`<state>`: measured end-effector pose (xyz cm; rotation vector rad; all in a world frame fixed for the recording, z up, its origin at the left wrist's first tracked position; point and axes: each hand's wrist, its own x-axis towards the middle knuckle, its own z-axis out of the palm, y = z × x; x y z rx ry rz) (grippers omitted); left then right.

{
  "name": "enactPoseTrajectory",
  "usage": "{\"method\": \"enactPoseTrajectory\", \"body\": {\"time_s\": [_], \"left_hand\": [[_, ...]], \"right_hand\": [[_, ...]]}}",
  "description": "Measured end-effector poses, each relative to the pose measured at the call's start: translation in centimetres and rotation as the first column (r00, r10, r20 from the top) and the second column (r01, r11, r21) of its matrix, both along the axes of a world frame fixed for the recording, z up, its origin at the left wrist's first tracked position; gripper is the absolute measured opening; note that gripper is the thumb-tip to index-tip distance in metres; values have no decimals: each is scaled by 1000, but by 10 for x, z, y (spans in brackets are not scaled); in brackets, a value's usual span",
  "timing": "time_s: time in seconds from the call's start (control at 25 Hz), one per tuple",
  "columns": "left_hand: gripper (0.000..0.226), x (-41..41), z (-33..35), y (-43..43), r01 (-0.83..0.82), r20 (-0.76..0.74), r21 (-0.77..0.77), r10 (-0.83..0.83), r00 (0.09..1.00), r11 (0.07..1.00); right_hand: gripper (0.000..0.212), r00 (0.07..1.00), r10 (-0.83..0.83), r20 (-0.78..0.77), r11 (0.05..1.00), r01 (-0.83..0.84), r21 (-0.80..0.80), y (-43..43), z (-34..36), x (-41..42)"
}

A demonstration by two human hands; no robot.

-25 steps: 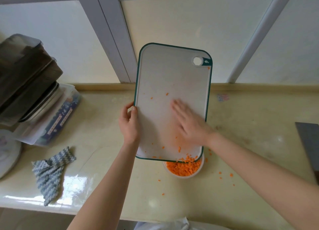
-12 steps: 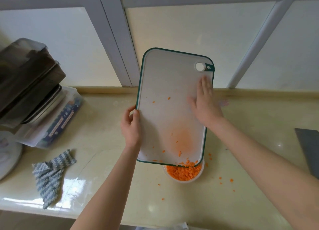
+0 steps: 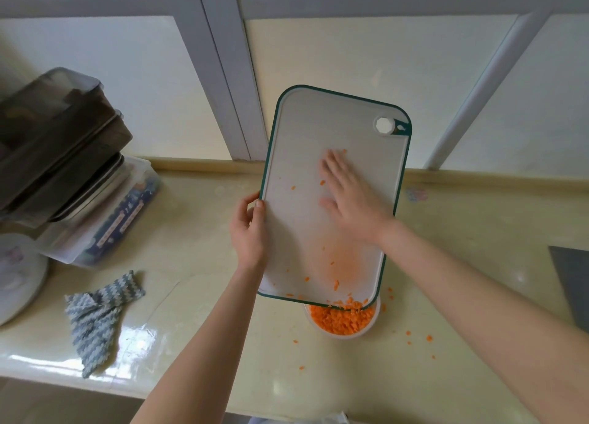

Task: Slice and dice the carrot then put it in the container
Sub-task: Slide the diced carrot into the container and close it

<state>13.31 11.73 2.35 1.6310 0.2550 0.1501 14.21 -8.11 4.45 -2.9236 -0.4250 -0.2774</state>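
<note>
A white cutting board with a green rim is held tilted, its low end over a small white container on the counter. Diced carrot fills the container, and a few orange bits cling to the board. My left hand grips the board's left edge, thumb on top. My right hand lies flat on the board's middle with fingers straight, touching the surface.
Carrot bits are scattered on the yellow counter around the container. A blue-grey cloth lies at the left front. Stacked trays and a plastic box stand at the left. A dark flat blade shows at the right edge.
My right hand slid from the board's right edge to its middle. The board stays tilted over the container in my left hand's grip.
</note>
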Motion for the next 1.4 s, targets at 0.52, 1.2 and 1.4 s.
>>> {"method": "enactPoseTrajectory", "body": {"time_s": [0.52, 1.2, 1.4], "left_hand": [[17, 3, -2, -2, 4, 8, 2, -4, 1000, 1000], [18, 5, 0, -4, -7, 6, -22, 7, 1000, 1000], [30, 4, -1, -2, -3, 53, 8, 2, 999, 1000]], "right_hand": [[66, 917, -388, -93, 887, 399, 235, -46, 19, 25], [61, 954, 300, 4, 954, -299, -34, 27, -25, -51], [64, 980, 191, 57, 982, -190, -13, 40, 24, 22]]}}
